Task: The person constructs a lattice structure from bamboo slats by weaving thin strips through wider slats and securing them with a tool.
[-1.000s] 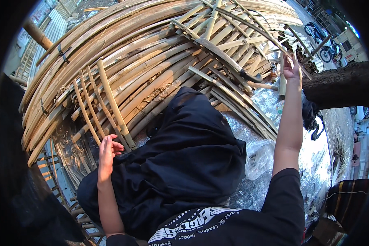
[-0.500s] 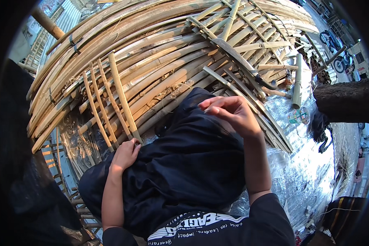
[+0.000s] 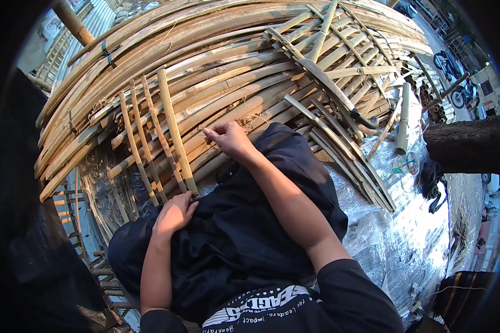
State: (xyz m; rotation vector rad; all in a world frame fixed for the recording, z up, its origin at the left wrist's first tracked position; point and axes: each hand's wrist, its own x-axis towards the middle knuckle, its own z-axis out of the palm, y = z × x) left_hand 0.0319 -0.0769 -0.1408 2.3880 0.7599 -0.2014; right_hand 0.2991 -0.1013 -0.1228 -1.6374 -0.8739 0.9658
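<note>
My left hand (image 3: 175,213) is closed at the lower ends of several bamboo strips, beside my left knee. The strips fan upward from it over the bamboo pile. Widest of them is the right-hand bamboo strip (image 3: 175,130); a thinner strip (image 3: 132,141) stands at the far left of the fan. My right hand (image 3: 230,140) hovers above the pile, just right of the wide strip, with thumb and fingers pinched together. Whatever may be in that pinch is too small to make out. A long curved blade with a dark handle (image 3: 328,80) lies across the pile at right.
A large pile of split bamboo (image 3: 216,69) spans the far side. Several loose slats (image 3: 344,152) lie right of my knee on silvery sheeting (image 3: 411,227). A bamboo tube (image 3: 403,119) and a thick dark log (image 3: 466,137) are farther right.
My right hand has swung left and forward from above my right knee to near the wide strip. My left hand stays at the strips' lower ends. The view has shifted slightly.
</note>
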